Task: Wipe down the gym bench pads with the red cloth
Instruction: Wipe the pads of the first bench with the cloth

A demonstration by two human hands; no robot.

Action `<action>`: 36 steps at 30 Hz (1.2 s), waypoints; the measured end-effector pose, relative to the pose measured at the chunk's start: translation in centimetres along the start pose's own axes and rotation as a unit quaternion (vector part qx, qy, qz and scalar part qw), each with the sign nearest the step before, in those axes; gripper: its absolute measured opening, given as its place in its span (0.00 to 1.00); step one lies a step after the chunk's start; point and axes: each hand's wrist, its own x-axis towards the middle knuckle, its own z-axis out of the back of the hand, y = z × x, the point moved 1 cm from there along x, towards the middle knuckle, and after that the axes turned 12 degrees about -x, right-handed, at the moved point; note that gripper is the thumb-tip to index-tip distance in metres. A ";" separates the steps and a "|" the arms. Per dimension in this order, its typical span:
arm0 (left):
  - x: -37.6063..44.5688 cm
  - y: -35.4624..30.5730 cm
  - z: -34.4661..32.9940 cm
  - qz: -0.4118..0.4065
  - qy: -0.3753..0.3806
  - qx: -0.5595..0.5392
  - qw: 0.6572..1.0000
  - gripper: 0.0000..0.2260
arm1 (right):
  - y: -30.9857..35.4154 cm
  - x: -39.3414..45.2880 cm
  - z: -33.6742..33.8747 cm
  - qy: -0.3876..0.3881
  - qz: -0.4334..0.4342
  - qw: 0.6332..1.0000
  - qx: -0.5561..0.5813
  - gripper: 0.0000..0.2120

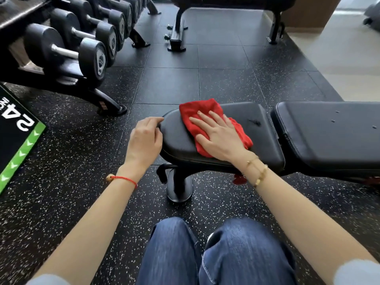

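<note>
A black gym bench stands across the view, with a smaller seat pad [259,140] on the left and a longer back pad [329,136] on the right. The red cloth [197,114] lies spread on the seat pad. My right hand [220,136] presses flat on the cloth, fingers apart and pointing to the far left. My left hand [145,136] curls around the seat pad's rounded left end, fingers gripping its edge. Part of the cloth is hidden under my right palm.
A dumbbell rack [78,44] with several dumbbells fills the far left. A black and green box [18,138] sits at the left edge. Another bench frame [178,31] stands beyond. The bench's foot [178,188] rests on speckled rubber floor, in front of my knees [205,254].
</note>
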 end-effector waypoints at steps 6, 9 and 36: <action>1.0 -1.9 -1.9 -0.020 0.003 -0.010 1.000 0.14 | 0.4 -3.6 -0.6 -0.032 0.052 0.998 0.002 0.27; 1.3 -2.8 -3.7 -0.028 0.006 -0.002 1.000 0.14 | -2.9 -4.2 -0.6 -0.038 -0.028 0.999 0.001 0.27; 1.2 -2.3 -5.7 -0.032 -0.049 -0.013 0.998 0.14 | -2.9 -3.6 -0.2 -0.015 -0.027 0.999 -0.011 0.28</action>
